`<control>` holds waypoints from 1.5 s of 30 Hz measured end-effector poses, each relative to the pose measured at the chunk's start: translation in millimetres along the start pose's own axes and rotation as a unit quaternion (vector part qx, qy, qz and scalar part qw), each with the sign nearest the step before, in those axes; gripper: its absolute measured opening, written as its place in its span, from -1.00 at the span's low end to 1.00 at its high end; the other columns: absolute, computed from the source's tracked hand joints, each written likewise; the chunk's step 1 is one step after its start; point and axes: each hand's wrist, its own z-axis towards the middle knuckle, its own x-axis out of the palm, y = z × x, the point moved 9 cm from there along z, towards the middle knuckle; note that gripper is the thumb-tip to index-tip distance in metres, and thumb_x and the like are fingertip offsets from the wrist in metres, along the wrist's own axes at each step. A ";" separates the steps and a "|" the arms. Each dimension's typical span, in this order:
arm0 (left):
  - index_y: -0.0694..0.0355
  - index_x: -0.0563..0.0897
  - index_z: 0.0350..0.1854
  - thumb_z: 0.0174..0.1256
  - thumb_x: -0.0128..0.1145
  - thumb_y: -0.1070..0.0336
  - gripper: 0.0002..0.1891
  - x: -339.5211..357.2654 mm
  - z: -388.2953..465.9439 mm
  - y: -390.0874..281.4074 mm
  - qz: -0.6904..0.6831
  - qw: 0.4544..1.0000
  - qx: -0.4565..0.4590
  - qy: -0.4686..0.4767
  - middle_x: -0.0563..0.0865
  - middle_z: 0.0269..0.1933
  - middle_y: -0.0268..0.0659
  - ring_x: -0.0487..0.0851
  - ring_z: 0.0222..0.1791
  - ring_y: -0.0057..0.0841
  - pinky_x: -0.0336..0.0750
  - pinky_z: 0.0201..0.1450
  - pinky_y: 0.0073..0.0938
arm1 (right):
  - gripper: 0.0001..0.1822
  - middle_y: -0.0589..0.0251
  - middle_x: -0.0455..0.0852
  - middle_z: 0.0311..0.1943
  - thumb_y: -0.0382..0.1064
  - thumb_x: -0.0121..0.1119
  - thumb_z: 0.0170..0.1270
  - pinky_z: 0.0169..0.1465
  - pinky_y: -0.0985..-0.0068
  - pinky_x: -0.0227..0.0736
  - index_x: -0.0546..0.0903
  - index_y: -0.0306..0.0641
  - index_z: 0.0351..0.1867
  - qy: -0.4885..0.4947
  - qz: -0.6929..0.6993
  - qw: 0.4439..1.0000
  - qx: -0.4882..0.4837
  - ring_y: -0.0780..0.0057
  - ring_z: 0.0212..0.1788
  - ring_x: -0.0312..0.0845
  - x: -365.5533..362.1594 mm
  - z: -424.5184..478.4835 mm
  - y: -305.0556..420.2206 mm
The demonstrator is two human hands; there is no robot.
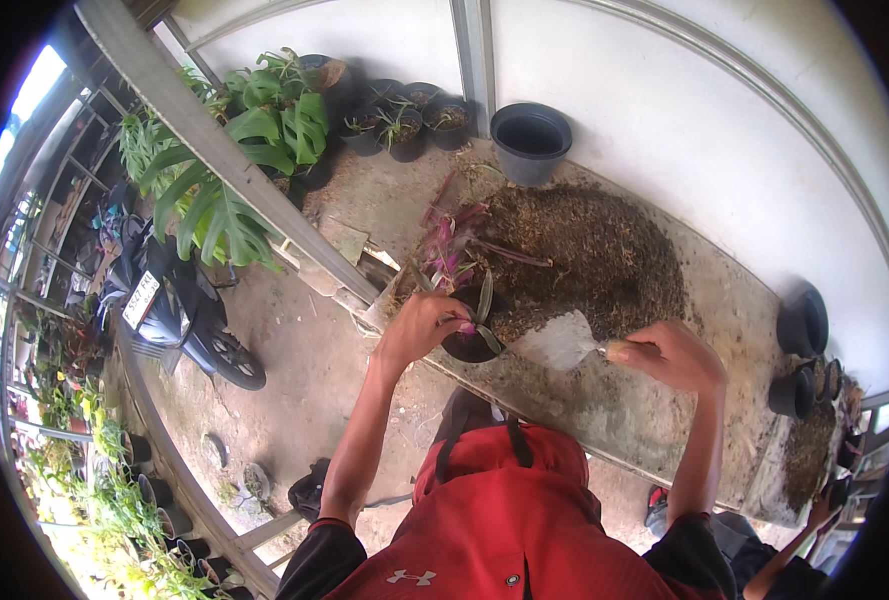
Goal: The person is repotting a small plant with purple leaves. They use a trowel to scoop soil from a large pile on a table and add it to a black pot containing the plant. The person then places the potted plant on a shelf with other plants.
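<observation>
My left hand (423, 328) pinches a small purple-and-green plant cutting (482, 324) by its base, over a black plastic pot (471, 348) at the bench's near edge. In my right hand (669, 355) is the wooden handle of a trowel (557, 341). Its pale metal blade points left toward the pot and lies at the near edge of a dark heap of potting mix (594, 247). Just beyond the pot, a bundle of purple-stemmed cuttings (448, 244) rests against the heap's left side. How deep the cutting sits in the pot is hidden by leaves and fingers.
A large black pot (531, 142) stands by the white wall behind the heap. Small potted plants (403, 133) and a monstera (249, 142) are at back left. More black pots (798, 352) sit at right. A metal post (249, 165) crosses left, near a parked motorcycle (181, 307). Another person's arm (786, 559) shows at lower right.
</observation>
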 end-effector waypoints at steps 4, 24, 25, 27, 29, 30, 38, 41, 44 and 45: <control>0.26 0.87 -0.02 0.44 0.47 0.39 -0.85 -1.0 10.1 5.4 -0.009 1.000 0.007 0.003 0.93 -0.06 -0.11 0.90 0.00 -0.15 0.70 0.10 -0.13 | -0.38 -0.08 0.59 -0.62 0.27 0.33 0.59 -0.40 0.14 0.36 0.87 -0.36 -0.25 0.047 -0.050 0.997 -0.032 0.07 -0.59 0.51 4.0 27.4 7.0; 0.24 0.85 0.06 0.48 0.47 0.32 -0.80 9.0 21.8 22.6 -0.042 0.998 -0.035 0.030 0.93 -0.08 -0.17 0.91 -0.18 -0.28 0.69 -0.11 -0.21 | -0.43 -0.11 0.80 -0.48 0.16 0.28 0.62 -0.20 -0.06 0.60 0.82 -0.34 -0.38 0.128 -0.246 0.959 -0.066 -0.13 -0.30 0.84 12.4 82.4 98.8; 0.24 0.85 0.06 0.49 0.47 0.32 -0.79 8.6 21.7 23.2 -0.048 0.998 -0.043 0.029 0.93 -0.08 -0.16 0.91 -0.19 -0.27 0.69 -0.12 -0.20 | -0.45 -0.13 0.82 -0.46 0.12 0.28 0.62 -0.17 -0.06 0.64 0.83 -0.35 -0.37 0.112 -0.258 0.957 -0.067 -0.14 -0.27 0.85 12.2 78.3 109.7; 0.28 0.83 -0.01 0.45 0.47 0.37 -0.83 6.2 22.2 18.6 -0.061 0.996 -0.061 0.027 0.91 -0.14 -0.06 0.90 -0.12 -0.12 0.69 -0.05 -0.13 | -0.50 -0.16 0.85 -0.41 0.05 0.28 0.61 -0.11 -0.05 0.70 0.84 -0.38 -0.34 0.087 -0.279 0.953 -0.077 -0.15 -0.22 0.88 12.7 73.4 124.1; 0.30 0.83 -0.04 0.43 0.46 0.40 -0.85 5.7 24.4 15.6 -0.066 0.995 -0.064 0.026 0.90 -0.16 0.00 0.90 -0.09 -0.04 0.69 -0.02 -0.09 | -0.56 -0.16 0.87 -0.38 -0.04 0.29 0.59 -0.07 -0.02 0.76 0.85 -0.40 -0.32 0.070 -0.295 0.948 -0.094 -0.17 -0.17 0.89 13.6 69.8 133.9; 0.30 0.83 -0.04 0.43 0.46 0.41 -0.85 5.0 23.7 15.7 -0.064 0.996 -0.060 0.024 0.90 -0.16 0.01 0.90 -0.10 -0.04 0.69 -0.02 -0.09 | -0.60 -0.15 0.88 -0.37 -0.07 0.29 0.57 -0.06 -0.02 0.77 0.85 -0.39 -0.32 0.066 -0.302 0.946 -0.094 -0.17 -0.18 0.89 14.8 68.4 138.9; 0.33 0.82 -0.05 0.44 0.43 0.42 -0.86 1.9 21.1 16.7 -0.040 0.999 -0.024 0.010 0.89 -0.10 0.04 0.88 -0.05 0.00 0.68 0.03 -0.06 | -0.78 -0.13 0.90 -0.35 -0.24 0.34 0.43 -0.12 0.08 0.80 0.91 -0.24 -0.34 0.022 -0.335 0.936 -0.105 -0.06 -0.26 0.92 20.7 48.5 158.5; 0.33 0.82 -0.04 0.44 0.42 0.41 -0.85 3.3 22.1 16.8 -0.040 0.998 -0.036 0.014 0.89 -0.10 0.03 0.88 -0.03 0.00 0.68 0.04 -0.07 | -0.81 -0.09 0.91 -0.35 -0.26 0.35 0.40 -0.14 0.11 0.79 0.92 -0.20 -0.32 0.004 -0.348 0.932 -0.100 -0.04 -0.28 0.92 16.1 39.0 162.7; 0.32 0.82 -0.02 0.44 0.43 0.39 -0.83 1.3 18.9 15.5 -0.037 0.999 -0.038 0.012 0.89 -0.10 0.02 0.88 -0.04 0.00 0.69 0.04 -0.07 | -0.82 -0.08 0.90 -0.36 -0.27 0.36 0.42 -0.14 0.09 0.78 0.92 -0.23 -0.28 -0.008 -0.339 0.938 -0.070 -0.06 -0.28 0.91 4.4 28.2 160.4; 0.31 0.83 -0.01 0.44 0.44 0.38 -0.82 1.8 18.5 15.7 -0.043 0.998 -0.042 0.015 0.89 -0.10 0.02 0.88 -0.06 0.00 0.70 0.04 -0.07 | -0.81 -0.08 0.89 -0.37 -0.24 0.36 0.45 -0.13 0.07 0.77 0.92 -0.23 -0.26 -0.025 -0.321 0.945 -0.061 -0.07 -0.29 0.90 -1.6 25.2 156.2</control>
